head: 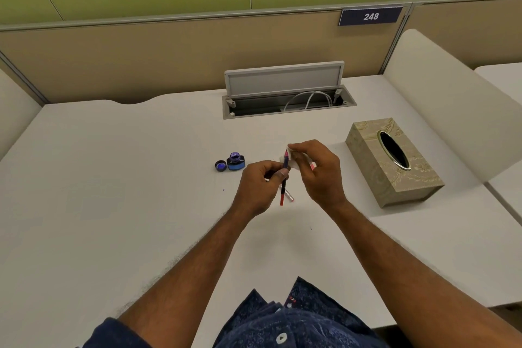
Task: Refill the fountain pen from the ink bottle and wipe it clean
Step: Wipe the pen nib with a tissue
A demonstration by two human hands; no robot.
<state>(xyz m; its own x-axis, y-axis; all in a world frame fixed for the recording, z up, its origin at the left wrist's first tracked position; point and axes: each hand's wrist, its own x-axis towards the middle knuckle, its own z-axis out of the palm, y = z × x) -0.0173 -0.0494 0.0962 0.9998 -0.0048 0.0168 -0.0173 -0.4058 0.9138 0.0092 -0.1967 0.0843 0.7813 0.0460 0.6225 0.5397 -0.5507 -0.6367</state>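
Note:
My left hand (261,186) grips a thin red and dark fountain pen (283,191) near its middle, nib end pointing up and away. My right hand (316,169) pinches a small white tissue (293,162) around the pen's upper tip. The open ink bottle (236,161), blue with a dark neck, stands on the white desk just left of my hands. Its round blue cap (220,165) lies beside it on the left. A clear, pinkish pen part (289,195) lies on the desk under the pen.
A beige patterned tissue box (375,172) with an oval slot sits to the right. An open cable hatch (285,99) with white cords is at the back of the white desk (113,178). White dividers flank the desk. A tiny ink dot (223,190) marks the surface.

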